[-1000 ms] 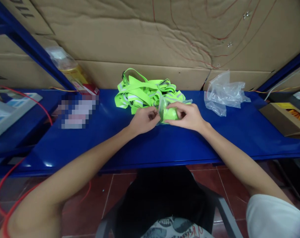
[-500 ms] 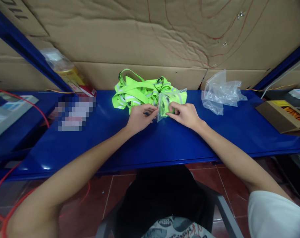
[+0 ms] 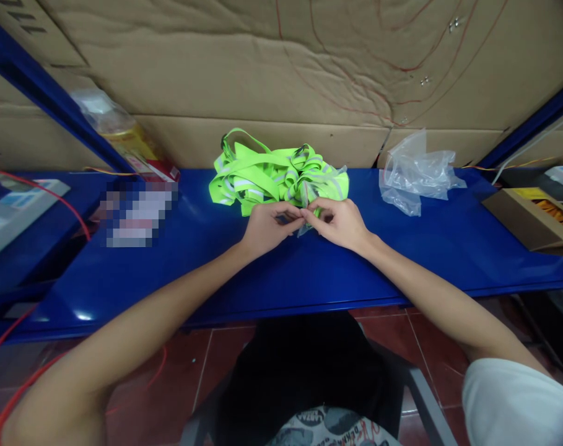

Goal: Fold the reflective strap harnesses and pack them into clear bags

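Note:
My left hand (image 3: 268, 228) and my right hand (image 3: 339, 224) meet fingertip to fingertip, both pinching the edge of a clear zip bag (image 3: 302, 231). Most of the bag is hidden behind the fingers. Something neon green shows through it, hard to tell from the heap behind. That heap is a tangle of neon-green reflective straps (image 3: 257, 173) with grey stripes and black buckles, lying on the blue table (image 3: 262, 279) just beyond my hands.
Crumpled clear plastic bags (image 3: 415, 173) lie to the right of the straps. Farther right stands an open cardboard box (image 3: 525, 220) with orange items. At the back left a plastic bottle (image 3: 123, 133) leans. A cardboard sheet (image 3: 207, 68) rises behind the table.
My right hand has moved left along the bag until its fingertips meet my left hand's. The bag has tilted and is more covered by the fingers. The straps stay put.

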Demonstrator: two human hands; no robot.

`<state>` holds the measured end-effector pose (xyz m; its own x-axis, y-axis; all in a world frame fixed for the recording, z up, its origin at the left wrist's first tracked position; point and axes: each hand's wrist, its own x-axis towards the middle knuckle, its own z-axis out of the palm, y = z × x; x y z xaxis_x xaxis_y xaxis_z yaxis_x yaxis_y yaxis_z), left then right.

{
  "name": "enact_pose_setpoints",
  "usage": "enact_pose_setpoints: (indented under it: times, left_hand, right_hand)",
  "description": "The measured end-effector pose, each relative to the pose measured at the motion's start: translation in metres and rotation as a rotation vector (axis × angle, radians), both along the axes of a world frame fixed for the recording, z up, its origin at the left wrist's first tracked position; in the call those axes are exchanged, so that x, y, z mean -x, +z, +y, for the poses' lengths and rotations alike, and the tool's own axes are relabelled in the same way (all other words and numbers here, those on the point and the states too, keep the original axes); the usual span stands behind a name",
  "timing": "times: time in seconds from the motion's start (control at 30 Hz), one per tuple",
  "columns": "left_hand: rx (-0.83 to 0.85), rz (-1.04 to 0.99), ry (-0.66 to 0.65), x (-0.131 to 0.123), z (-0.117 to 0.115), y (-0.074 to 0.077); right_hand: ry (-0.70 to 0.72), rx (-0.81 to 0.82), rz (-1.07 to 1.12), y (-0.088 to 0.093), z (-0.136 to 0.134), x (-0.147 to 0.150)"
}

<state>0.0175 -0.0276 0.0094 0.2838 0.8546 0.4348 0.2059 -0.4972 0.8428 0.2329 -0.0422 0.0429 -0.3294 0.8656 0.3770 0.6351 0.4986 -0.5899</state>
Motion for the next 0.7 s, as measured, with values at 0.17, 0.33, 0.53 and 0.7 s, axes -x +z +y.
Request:
enact_pose_setpoints:
  times: [0.17,0.33,0.53,0.7]
  left_hand:
    - [0.067,-0.03,-0.062,-0.001,0.0,0.001]
    - [0.074,-0.034,-0.08,0.0,0.002,0.002]
    - [0.068,-0.005,-0.102,0.005,0.012,-0.001]
    - [0.137,0.022,-0.173,0.011,0.019,-0.003]
  right_hand:
    - [0.065,0.003,-0.027,0.0,0.001,-0.002]
    - [0.156,0.037,0.007,-0.002,0.005,-0.009]
    - [0.189,0.048,0.028,-0.003,0.006,-0.011]
    - [0.201,0.048,0.035,-0.003,0.007,-0.012]
